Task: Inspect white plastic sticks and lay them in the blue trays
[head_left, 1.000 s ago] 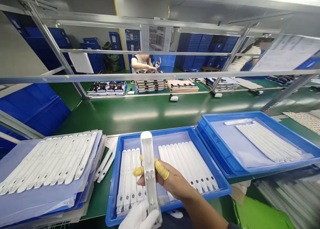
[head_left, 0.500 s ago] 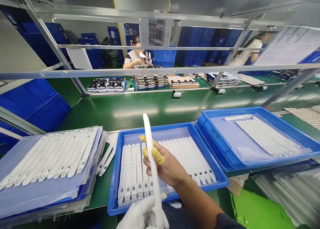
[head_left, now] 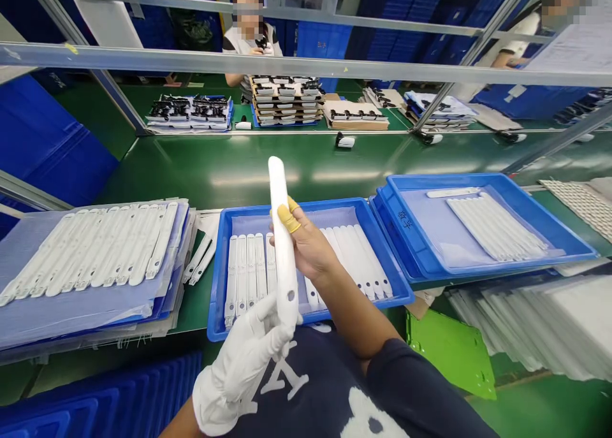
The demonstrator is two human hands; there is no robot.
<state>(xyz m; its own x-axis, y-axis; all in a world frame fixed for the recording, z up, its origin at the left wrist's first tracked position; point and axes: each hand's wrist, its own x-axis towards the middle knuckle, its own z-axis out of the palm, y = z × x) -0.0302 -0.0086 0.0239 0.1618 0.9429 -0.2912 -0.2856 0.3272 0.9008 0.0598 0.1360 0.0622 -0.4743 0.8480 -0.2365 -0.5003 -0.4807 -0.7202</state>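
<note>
Far to the left I saw a pile of sheets (head_left: 122, 313) on the green bench (head_left: 191, 170), with a slanting row of white strips (head_left: 95, 247) on top. Below it stood blue crates (head_left: 119, 400). Two loose strips (head_left: 199, 262) lay on the bench between the pile and the middle tray (head_left: 216, 285).

My left grip (head_left: 241, 355), in a white glove, was closed around the lower end of the held strip (head_left: 283, 253). I had that strip nearly upright, its top leaning slightly left, in front of the tray. Its smooth face was towards me, with a round hole near the bottom. Across the bench a co-worker (head_left: 241, 33) held a small dark and white part up in front of the chest.

My right grip (head_left: 308, 243) had the strip pinched around its middle, yellow covers (head_left: 288, 219) on the fingers. Behind it, the tray carried one row of strips (head_left: 245, 272) on the left and another row (head_left: 358, 253) on the right.

Further right, a second tray (head_left: 396, 199) sat on another, holding more strips (head_left: 497, 227). Below that were a green panel (head_left: 449, 355) and, at the right, a pile of translucent sheets (head_left: 526, 317).
</note>
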